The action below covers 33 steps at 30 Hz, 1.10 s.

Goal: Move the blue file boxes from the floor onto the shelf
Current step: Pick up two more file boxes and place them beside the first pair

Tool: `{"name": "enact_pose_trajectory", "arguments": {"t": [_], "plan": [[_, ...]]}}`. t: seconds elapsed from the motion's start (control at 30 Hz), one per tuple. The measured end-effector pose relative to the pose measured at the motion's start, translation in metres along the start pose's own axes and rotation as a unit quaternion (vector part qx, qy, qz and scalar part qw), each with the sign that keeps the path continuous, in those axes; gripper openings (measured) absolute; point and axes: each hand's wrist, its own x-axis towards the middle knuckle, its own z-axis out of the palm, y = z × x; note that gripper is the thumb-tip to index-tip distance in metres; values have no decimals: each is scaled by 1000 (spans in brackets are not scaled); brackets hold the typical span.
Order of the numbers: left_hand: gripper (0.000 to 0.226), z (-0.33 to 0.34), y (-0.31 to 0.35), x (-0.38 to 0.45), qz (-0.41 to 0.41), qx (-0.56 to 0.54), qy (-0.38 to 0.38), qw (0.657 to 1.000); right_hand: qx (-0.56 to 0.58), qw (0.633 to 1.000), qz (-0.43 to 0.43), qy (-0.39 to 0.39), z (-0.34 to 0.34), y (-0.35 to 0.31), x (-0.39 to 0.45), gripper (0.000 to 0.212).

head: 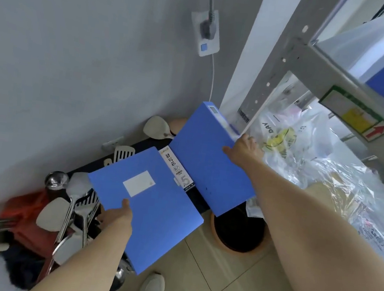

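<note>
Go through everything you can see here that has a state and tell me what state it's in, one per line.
Left hand: gripping the near blue file box.
Right hand: gripping the far blue file box.
Near blue file box: closed, held off the floor.
Far blue file box: closed, tilted, held near the shelf post.
Power strip: one grey plug inserted.
Shelf: already holds blue boxes under clear plastic.
Plastic bags: crumpled on lower shelf.

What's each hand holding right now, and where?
Left hand grips one blue file box at its near edge; right hand grips another blue box at its right edge.
</note>
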Motion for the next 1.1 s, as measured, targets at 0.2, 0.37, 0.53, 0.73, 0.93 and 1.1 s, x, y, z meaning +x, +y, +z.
{"name": "enact_pose_trajectory", "arguments": {"t": [0.2,0.37,0.53,0.73,0.93,1.1], "plan": [[82,-4,-10,27,-5,-43,-12,999,12,1000,-12,9,9,-4,6,66],[78,-7,-21,42,-18,-48,-55,997,53,998,-29,14,17,-14,0,66],[100,-4,-31,59,4,-66,-67,996,54,998,-31,14,19,-27,-15,70],[90,-24,17,-36,60,-146,-73,985,25,998,-44,25,15,-38,-47,68],[66,-28,50,-112,190,-80,-58,977,38,995,-58,73,-8,-44,-76,59],[63,-41,69,-159,319,-27,-33,947,85,989,-47,116,-46,-41,-106,61]]}}
